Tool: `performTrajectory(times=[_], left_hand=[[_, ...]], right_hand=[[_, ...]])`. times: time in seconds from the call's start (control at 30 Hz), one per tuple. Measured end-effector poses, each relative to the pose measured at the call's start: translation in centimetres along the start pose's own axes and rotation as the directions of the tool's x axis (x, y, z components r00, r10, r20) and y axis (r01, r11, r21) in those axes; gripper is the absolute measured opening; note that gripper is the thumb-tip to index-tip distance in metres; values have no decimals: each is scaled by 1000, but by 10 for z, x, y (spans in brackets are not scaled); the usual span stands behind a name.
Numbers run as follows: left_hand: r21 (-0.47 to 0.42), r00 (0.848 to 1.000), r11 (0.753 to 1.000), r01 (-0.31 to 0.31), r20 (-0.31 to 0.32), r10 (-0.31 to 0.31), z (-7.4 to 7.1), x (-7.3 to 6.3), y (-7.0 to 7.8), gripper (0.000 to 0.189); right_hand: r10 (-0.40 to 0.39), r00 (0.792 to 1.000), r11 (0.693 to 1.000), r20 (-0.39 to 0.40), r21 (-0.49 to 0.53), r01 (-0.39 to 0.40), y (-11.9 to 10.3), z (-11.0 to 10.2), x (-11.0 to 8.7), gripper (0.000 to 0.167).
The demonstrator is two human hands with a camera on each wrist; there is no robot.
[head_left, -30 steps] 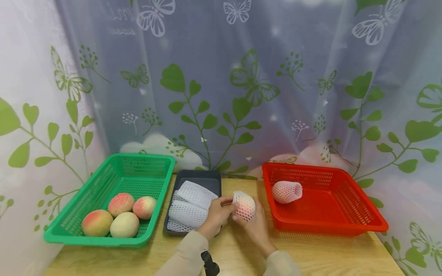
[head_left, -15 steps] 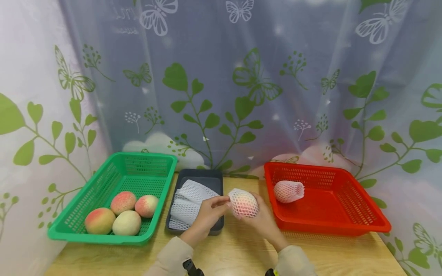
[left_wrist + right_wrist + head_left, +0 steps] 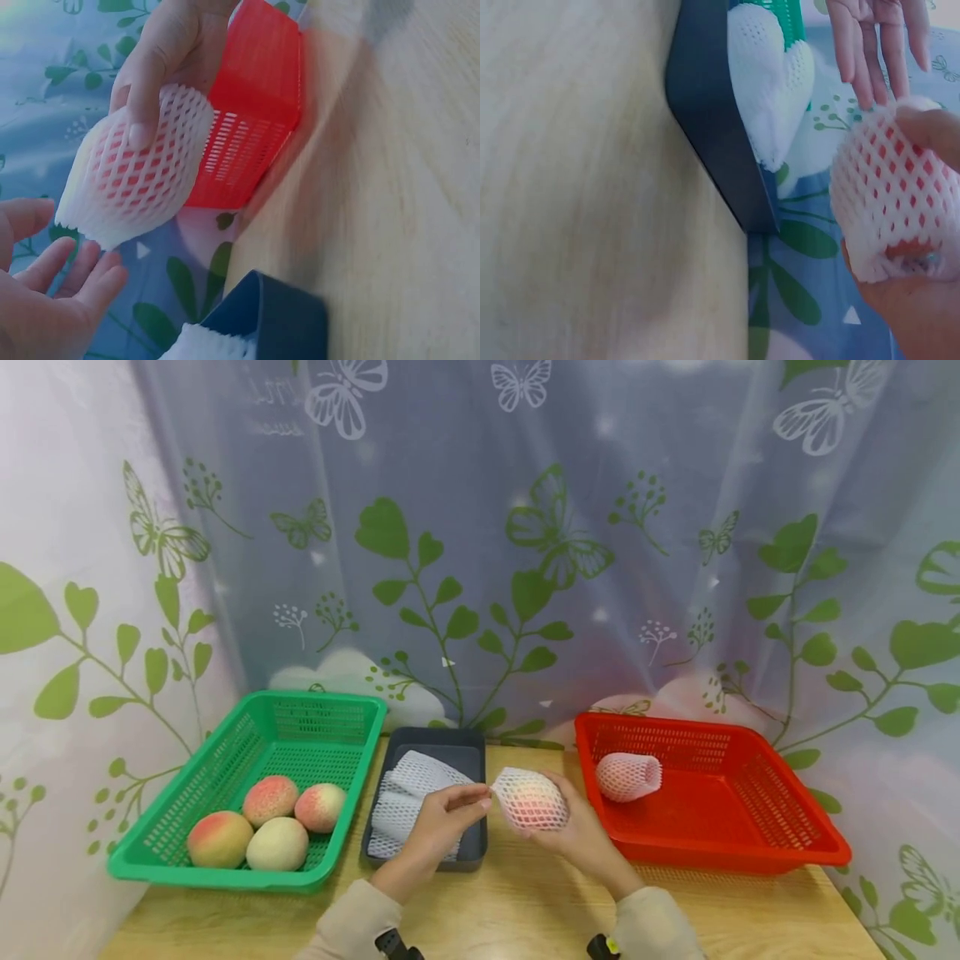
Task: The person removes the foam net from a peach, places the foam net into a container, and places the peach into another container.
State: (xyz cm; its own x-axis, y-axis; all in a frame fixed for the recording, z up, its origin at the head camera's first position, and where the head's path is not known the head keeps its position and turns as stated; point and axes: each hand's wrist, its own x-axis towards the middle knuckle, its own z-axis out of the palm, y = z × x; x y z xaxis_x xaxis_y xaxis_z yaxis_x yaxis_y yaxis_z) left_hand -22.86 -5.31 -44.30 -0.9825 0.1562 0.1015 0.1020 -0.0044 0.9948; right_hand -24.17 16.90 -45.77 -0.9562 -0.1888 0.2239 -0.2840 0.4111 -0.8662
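In the head view, my right hand grips a peach wrapped in a white foam net above the table. The net's loose end points left, toward my left hand. The left wrist view has the left fingers spread and relaxed by that end, pinching nothing; whether a fingertip touches the net I cannot tell. My right thumb lies over the net in the right wrist view. Below the left hand, a dark tray holds white foam nets, partly covered by the hand.
A green basket on the left holds several bare peaches. On the right stands a red basket with one netted peach in its left part. A patterned curtain hangs behind the wooden table.
My left hand has let go of the net's edge and drawn back to the left. The right hand, still holding the netted peach, has turned it so its loose end points left.
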Motion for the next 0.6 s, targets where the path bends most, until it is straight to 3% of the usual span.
performTrajectory(times=[0.17, 0.33, 0.6], left_hand=[[2, 998, 999, -41, -49, 41, -7, 7, 4, 33], [-74, 997, 994, -81, 10, 82, -11, 12, 12, 31], [-69, 998, 997, -26, 64, 30, -9, 10, 11, 30]], right_hand=[[-54, 996, 998, 76, -21, 55, -3, -9, 3, 83], [-80, 984, 996, 161, -31, 86, -7, -13, 6, 82], [-110, 967, 994, 229, -1, 114, -11, -16, 6, 82]])
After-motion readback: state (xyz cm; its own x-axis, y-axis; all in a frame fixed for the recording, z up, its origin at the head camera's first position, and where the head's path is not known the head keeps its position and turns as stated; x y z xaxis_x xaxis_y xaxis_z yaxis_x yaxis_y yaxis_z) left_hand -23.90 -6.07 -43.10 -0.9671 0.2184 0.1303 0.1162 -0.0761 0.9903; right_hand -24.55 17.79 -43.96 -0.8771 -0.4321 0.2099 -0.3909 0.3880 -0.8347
